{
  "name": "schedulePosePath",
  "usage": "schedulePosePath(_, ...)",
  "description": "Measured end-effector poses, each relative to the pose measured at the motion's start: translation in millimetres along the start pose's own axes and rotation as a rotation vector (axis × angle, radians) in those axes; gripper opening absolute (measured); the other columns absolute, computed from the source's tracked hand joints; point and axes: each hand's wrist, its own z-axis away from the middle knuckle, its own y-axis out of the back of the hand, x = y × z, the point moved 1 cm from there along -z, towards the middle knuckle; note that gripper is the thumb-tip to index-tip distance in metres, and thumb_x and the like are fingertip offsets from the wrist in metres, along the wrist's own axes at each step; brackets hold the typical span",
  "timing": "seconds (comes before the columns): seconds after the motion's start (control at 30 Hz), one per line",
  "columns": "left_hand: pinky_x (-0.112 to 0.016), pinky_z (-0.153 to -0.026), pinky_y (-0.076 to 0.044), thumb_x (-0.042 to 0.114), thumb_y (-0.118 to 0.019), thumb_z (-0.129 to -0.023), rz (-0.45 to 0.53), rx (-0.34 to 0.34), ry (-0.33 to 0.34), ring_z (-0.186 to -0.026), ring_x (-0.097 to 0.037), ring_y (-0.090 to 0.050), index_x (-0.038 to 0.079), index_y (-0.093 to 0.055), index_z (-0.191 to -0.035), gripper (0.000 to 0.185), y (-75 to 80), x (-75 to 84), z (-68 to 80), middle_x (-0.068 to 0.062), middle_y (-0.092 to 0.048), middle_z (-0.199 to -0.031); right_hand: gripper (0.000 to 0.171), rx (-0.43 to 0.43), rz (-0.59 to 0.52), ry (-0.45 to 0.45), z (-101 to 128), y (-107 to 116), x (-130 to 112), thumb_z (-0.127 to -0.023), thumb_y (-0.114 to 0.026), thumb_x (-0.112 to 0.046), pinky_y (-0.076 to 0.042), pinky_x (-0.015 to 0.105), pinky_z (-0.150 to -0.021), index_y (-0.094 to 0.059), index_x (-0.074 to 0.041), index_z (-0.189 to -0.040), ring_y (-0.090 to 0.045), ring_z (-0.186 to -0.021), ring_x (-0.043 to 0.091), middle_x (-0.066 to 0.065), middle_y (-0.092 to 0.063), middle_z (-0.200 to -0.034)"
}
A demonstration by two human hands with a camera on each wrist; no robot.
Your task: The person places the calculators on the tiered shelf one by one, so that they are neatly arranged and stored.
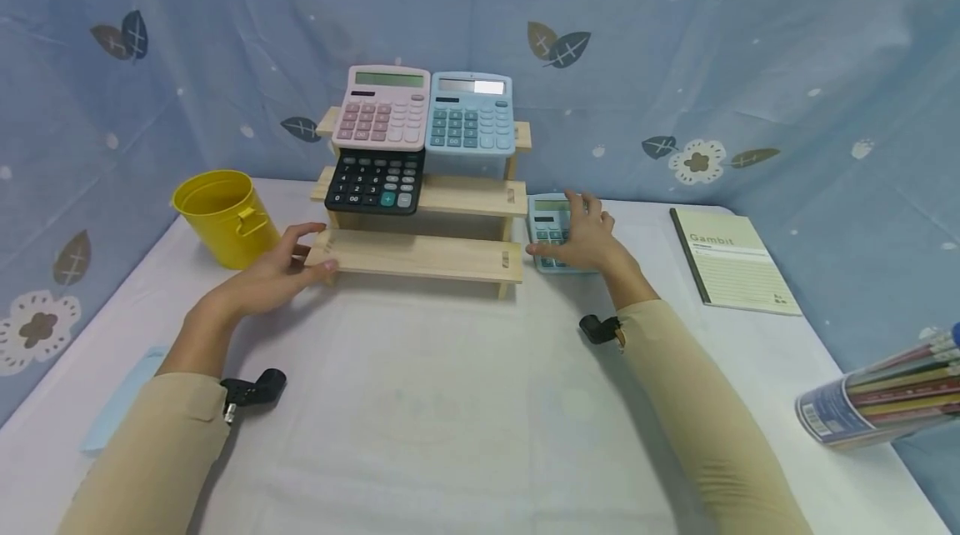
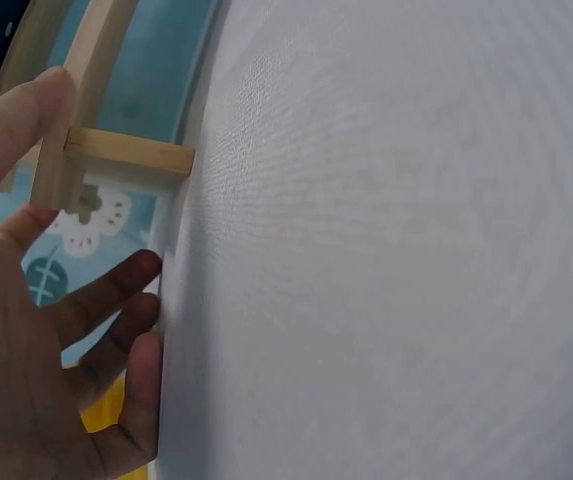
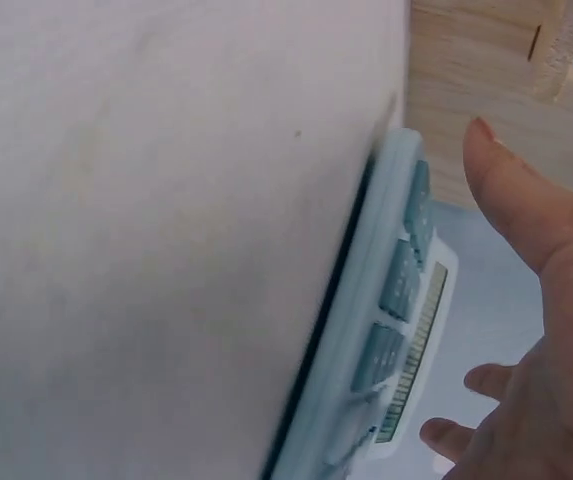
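A three-tier wooden stand (image 1: 420, 256) stands on the white table. My left hand (image 1: 262, 277) holds the left end of its lowest tier between thumb and index finger, the other fingers bent loosely beside it. In the left wrist view the thumb lies against the wooden board (image 2: 98, 60). To the right of the stand a light blue calculator (image 1: 547, 228) lies flat on the table. My right hand (image 1: 592, 239) is over it, thumb and fingers spread apart. The right wrist view shows that hand beside the calculator (image 3: 366, 330), with a gap between thumb and keys.
On the stand's top tier lean a pink calculator (image 1: 382, 107) and another light blue calculator (image 1: 470, 113); a black calculator (image 1: 375, 182) is on the middle tier. A yellow bucket (image 1: 225, 222) stands left. Right are a notepad (image 1: 735, 260) and a tub of pencils (image 1: 832, 414).
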Motion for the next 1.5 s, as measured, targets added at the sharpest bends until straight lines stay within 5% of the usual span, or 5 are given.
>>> schedulePosePath(0.27, -0.071, -0.111, -0.032, 0.067, -0.052, -0.098, 0.001, -0.011, 0.002, -0.141, -0.050, -0.036, 0.029, 0.001, -0.163, 0.092, 1.6, 3.1, -0.5, -0.032, -0.029, -0.157, 0.137, -0.069, 0.041, -0.083, -7.9, -6.5, 3.6, -0.080, -0.078, -0.065, -0.032, 0.073, -0.112, 0.019, -0.013, -0.162, -0.010, -0.149, 0.060, 0.027, 0.008, -0.167)
schedulePosePath(0.67, -0.071, -0.110, -0.034, 0.069, -0.052, -0.098, -0.002, -0.013, 0.014, -0.142, -0.051, -0.033, 0.028, 0.002, -0.163, 0.094, 0.2, 1.1, 0.9, -0.034, -0.026, -0.158, 0.132, -0.014, -0.018, -0.081, -3.9, 0.6, 14.9, -0.080, -0.082, -0.052, -0.027, 0.077, -0.110, 0.017, -0.022, -0.162, -0.025, -0.140, 0.062, 0.025, 0.004, -0.167)
schedulePosePath(1.5, -0.072, -0.112, -0.032, 0.068, -0.051, -0.098, -0.006, 0.003, 0.000, -0.142, -0.050, -0.035, 0.027, 0.002, -0.164, 0.093, -2.3, 0.8, -0.9, -0.032, -0.029, -0.158, 0.128, 0.169, -0.044, 0.121, 42.2, 26.4, 10.2, -0.074, -0.084, -0.040, -0.030, 0.077, -0.098, 0.006, -0.023, -0.164, -0.032, -0.129, 0.056, 0.023, -0.008, -0.165)
